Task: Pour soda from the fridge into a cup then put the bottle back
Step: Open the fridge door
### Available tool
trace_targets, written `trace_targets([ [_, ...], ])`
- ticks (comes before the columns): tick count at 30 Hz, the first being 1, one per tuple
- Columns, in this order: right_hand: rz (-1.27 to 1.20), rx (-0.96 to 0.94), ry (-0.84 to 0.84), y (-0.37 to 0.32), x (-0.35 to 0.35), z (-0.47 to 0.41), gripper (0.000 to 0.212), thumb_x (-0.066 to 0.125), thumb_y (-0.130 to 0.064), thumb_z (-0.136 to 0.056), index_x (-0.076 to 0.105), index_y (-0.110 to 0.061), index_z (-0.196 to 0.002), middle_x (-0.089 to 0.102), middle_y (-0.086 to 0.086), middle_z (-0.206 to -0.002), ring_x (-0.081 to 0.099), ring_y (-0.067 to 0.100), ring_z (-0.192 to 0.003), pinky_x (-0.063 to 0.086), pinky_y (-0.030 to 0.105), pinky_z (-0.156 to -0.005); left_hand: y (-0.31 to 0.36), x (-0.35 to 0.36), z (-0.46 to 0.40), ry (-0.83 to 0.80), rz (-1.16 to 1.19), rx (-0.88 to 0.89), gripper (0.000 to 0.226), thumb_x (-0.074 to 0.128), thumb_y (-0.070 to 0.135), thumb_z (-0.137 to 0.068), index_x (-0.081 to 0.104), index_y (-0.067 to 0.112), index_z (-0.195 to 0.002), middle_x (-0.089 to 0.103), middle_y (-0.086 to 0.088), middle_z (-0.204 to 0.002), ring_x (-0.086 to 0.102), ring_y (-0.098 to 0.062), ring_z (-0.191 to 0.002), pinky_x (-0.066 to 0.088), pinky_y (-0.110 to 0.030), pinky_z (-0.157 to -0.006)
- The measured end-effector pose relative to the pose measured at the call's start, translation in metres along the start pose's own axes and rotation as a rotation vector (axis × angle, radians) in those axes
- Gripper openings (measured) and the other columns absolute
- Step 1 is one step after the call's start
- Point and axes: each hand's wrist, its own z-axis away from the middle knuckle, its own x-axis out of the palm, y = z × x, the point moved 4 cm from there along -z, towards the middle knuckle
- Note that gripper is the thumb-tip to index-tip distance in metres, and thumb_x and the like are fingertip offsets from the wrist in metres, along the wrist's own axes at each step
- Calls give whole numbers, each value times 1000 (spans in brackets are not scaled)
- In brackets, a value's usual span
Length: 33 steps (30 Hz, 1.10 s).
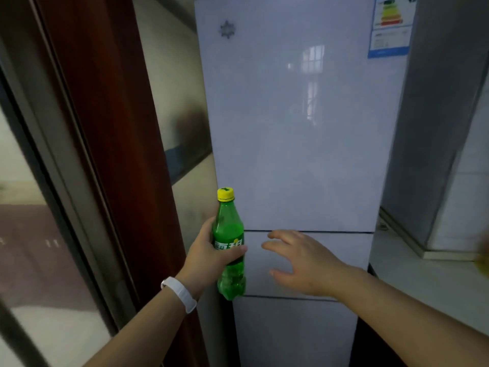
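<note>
A green soda bottle (pixel 229 245) with a yellow cap stands upright in my left hand (pixel 205 256), which grips it round the label. The cap is on. Behind it rises a tall white fridge (pixel 296 128) with all its doors closed. My right hand (pixel 301 259) hovers just to the right of the bottle, fingers spread and relaxed, in front of the fridge's middle door. No cup is in view.
A dark red door frame (pixel 113 128) and a glass sliding door (pixel 39 207) stand to the left. A pale counter (pixel 423 282) lies to the right of the fridge, under a grey box-shaped column (pixel 436 115). A white band sits on my left wrist.
</note>
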Motion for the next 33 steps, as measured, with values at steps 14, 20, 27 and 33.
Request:
trace_targets([
  [14, 143, -296, -69, 55, 25, -172, 60, 49, -50, -92, 37, -24, -145, 30, 5, -153, 31, 26, -136, 32, 38, -107, -30, -7, -86, 185, -161, -113, 62, 88, 15, -67, 50, 28, -115, 67, 9, -99, 65, 8, -77, 47, -7, -57],
  [20, 395, -387, -5, 44, 33, -241, 52, 55, -40, -84, 53, -16, -130, 47, 12, -138, 44, 32, -124, 37, 44, -99, -38, -17, -108, 212, -86, -143, 63, 85, 7, -70, 47, 27, -115, 64, 4, -103, 63, 2, -79, 49, -10, -57],
  [27, 805, -472, 15, 30, 31, -315, 40, 51, -31, -88, 55, -14, -124, 52, 12, -128, 46, 33, -118, 26, 54, -107, -55, -19, -122, 182, -22, -180, 68, 83, 8, -72, 41, 31, -121, 62, 6, -107, 61, -7, -92, 51, -26, -71],
  [33, 1062, -414, -67, 31, 36, -356, 40, 43, -32, -94, 53, -16, -128, 52, 13, -131, 42, 35, -125, 9, 63, -112, -64, -15, -127, 197, 41, -190, 67, 85, 8, -70, 43, 39, -112, 63, 8, -108, 63, -12, -96, 56, -39, -83],
])
